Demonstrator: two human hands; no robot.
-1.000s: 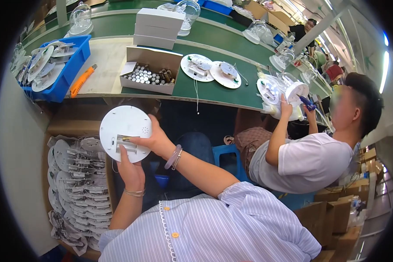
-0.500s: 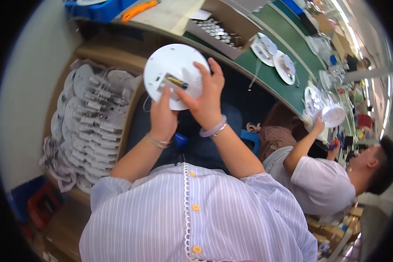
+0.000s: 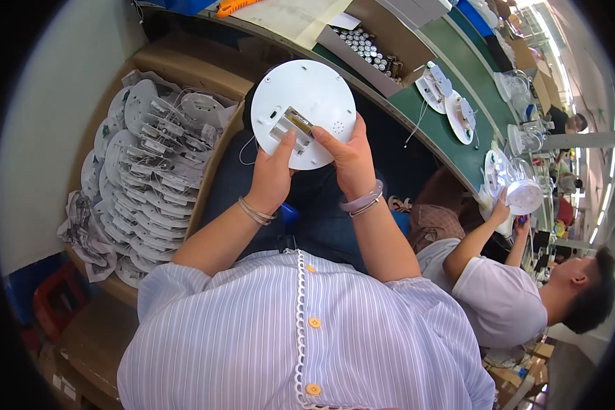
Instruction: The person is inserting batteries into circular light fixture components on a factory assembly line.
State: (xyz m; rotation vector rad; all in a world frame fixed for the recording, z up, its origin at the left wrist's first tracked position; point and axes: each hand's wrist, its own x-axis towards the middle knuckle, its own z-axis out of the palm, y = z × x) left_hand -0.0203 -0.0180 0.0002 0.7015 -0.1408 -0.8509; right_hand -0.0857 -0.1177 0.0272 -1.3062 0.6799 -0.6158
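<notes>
Above my lap I hold a round white plastic base (image 3: 307, 85), its flat side with a battery compartment facing me. One gold and dark battery (image 3: 299, 121) lies in the compartment; the slot beside it shows no battery. My left hand (image 3: 273, 178) grips the lower left rim, with its thumb at the compartment's lower edge. My right hand (image 3: 350, 160) closes round the lower right rim, its thumb pressing by the battery's end. The other fingers of both hands are largely hidden behind the base. A thin white cord (image 3: 244, 154) loops out at its left.
To my left, a cardboard box (image 3: 199, 205) holds several stacked white bases. On the green bench (image 3: 417, 113) stand a box of batteries (image 3: 369, 51) and two white bases (image 3: 460, 117). An orange-handled tool (image 3: 238, 5) lies at the top. A co-worker (image 3: 492, 287) sits at right, holding a clear-and-white item.
The base has shifted right and turned to face me more fully. My right fingers have left its face and gone round the rim, with the thumb at the battery.
</notes>
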